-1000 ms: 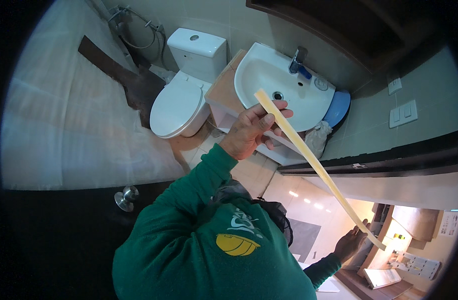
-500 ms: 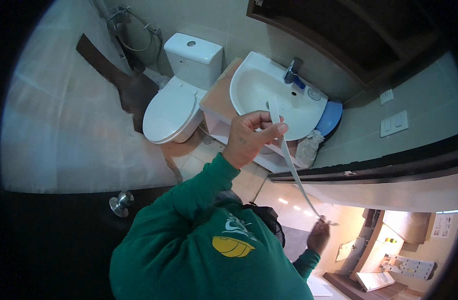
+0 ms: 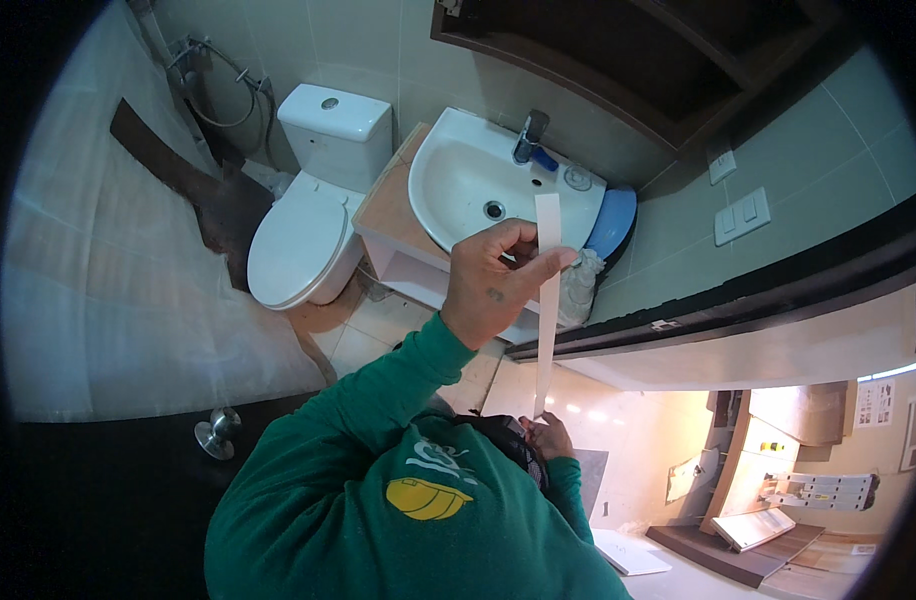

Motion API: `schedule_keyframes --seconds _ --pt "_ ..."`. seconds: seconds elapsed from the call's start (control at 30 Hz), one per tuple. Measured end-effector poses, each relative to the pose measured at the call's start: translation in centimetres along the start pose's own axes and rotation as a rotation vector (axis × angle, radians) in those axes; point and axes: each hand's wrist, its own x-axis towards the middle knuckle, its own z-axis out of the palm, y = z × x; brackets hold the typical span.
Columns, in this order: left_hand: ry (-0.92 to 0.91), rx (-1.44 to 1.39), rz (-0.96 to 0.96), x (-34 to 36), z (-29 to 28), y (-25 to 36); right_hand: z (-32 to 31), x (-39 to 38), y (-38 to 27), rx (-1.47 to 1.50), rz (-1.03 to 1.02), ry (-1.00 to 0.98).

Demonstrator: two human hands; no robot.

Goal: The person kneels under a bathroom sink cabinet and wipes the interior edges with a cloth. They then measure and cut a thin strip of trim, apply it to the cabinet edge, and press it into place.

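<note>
A long, thin, pale flat strip [image 3: 546, 330] stands almost vertical in the picture, its top end over the white washbasin [image 3: 450, 180]. My left hand [image 3: 493, 280] pinches the strip near that top end between thumb and fingers, in front of the basin and its drain. Lower down, my right hand [image 3: 548, 437] is closed on the strip's bottom end, beside a black mesh item [image 3: 508, 435] at my body and partly hidden.
A toilet [image 3: 294, 240] stands left of the vanity [image 3: 383, 205], behind a translucent sheet [image 3: 78, 300]. A dark cabinet [image 3: 618, 70] hangs above. A black door [image 3: 118, 500] with a knob is lower left; a doorway at right shows boards [image 3: 758, 540] and a ladder [image 3: 818, 490].
The strip has swung from diagonal to nearly upright. My right hand has come left and up, closer to my left hand and body. The room has shifted leftward in view.
</note>
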Motion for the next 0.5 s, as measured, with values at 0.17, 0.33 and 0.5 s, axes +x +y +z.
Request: schedule_keyframes --seconds 0.17,0.33,0.5 --pt "-0.047 0.026 -0.026 0.0 0.1 -1.0 1.0 1.2 0.9 -0.322 0.014 0.039" --pt "-0.104 0.059 -0.058 0.4 0.7 -0.2 1.7 2.1 -0.1 -0.582 0.05 0.204" --pt "-0.11 0.114 -0.089 0.0 -0.4 -0.8 5.3 -0.4 -1.4 -0.663 -0.025 0.152"
